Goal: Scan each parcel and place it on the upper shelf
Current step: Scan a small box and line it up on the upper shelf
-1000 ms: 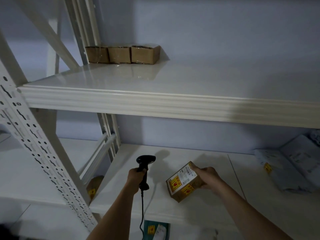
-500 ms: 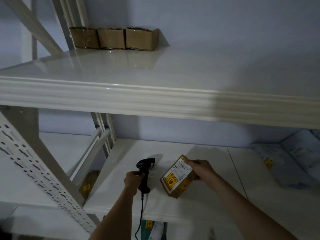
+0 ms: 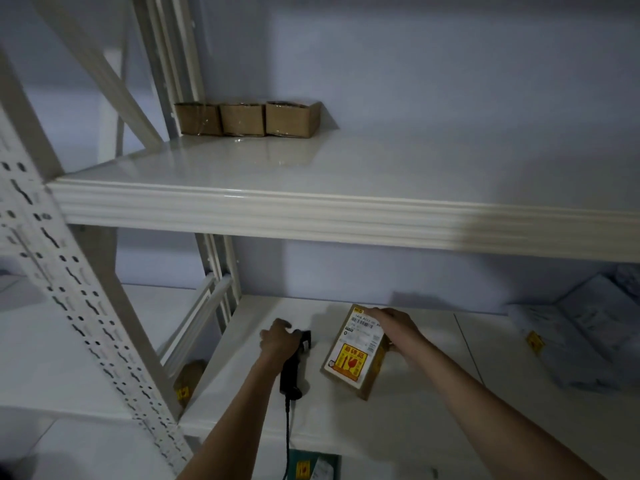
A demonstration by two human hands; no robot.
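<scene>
The upper shelf (image 3: 346,174) sits high above both hands, and the view has tilted back so more of its top shows than half a second ago; three brown boxes (image 3: 247,119) stand in a row at its back left corner, with open room to their right. The lower shelf (image 3: 433,393) lies directly under the fingers. Far to the right of the right hand, grey mailer bags (image 3: 575,334) wait on that same shelf.

The parcel (image 3: 356,351), a small carton with a white label and a yellow fragile sticker, has swung round since a second ago: its labelled face now points up and its long side runs away from the person. The right hand (image 3: 396,327) grasps its far right edge, fingers (image 3: 375,311) curled over the top corner. Just left of the parcel, the left hand (image 3: 278,342) is clenched round the scanner (image 3: 292,367), which has dropped from upright to lying low by the shelf.

With the scanner lowered, the scan looks finished, and lifting the parcel beside the boxes seems next.
</scene>
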